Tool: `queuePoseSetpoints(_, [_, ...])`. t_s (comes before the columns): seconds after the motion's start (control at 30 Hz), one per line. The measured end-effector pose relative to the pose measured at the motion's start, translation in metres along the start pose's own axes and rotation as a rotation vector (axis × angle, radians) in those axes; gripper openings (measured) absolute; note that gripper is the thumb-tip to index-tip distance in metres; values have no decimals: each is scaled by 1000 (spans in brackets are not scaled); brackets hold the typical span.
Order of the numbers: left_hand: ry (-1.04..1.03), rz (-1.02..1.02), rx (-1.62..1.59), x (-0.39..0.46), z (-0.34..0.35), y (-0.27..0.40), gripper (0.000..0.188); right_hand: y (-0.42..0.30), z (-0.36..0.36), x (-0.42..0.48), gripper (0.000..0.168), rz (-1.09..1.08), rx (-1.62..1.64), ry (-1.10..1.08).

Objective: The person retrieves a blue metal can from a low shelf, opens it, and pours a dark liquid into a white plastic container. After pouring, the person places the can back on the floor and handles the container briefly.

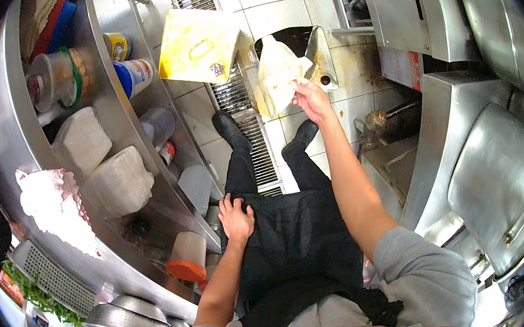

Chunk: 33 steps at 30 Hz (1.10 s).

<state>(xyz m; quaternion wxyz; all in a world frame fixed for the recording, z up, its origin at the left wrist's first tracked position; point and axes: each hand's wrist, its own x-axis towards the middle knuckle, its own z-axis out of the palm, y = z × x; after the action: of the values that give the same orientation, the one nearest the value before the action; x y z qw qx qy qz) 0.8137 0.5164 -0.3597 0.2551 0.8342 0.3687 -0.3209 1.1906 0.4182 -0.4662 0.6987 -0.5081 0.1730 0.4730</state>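
My right hand [310, 97] reaches forward and down, its fingers pinched on the edge of a limp, off-white cloth or bag [279, 73]. That piece hangs over a dark-mouthed, stained metal container [322, 56] above the tiled floor. My left hand [236, 218] rests with spread fingers on the black apron [292, 227] over my thigh and holds nothing. Left of the container stands a yellow, square-topped plastic bin or jug [201, 43] with an oval handle or recess on top.
A steel shelf unit on the left holds tubs, wrapped white bundles [122, 180] and an orange-lidded container [188, 257]. A floor drain grate [263, 149] runs between my shoes. Steel kitchen equipment with a large lid [499, 186] stands on the right. A person appears far off at bottom left.
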Motion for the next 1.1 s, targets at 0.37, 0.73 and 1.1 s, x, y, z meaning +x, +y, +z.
queuePoseSetpoints(0.37, [-10,36,73,-8,7,10,33,27,-70,-10,24,-19,52,-87])
queuePoseSetpoints(0.73, [41,13,32,-12,19,17,38,68,-99,2,21,40,332,-18])
queuePoseSetpoints(1.1, [113,713,-819,299,-141,234,32,68,-118,2,25,98,361,-49])
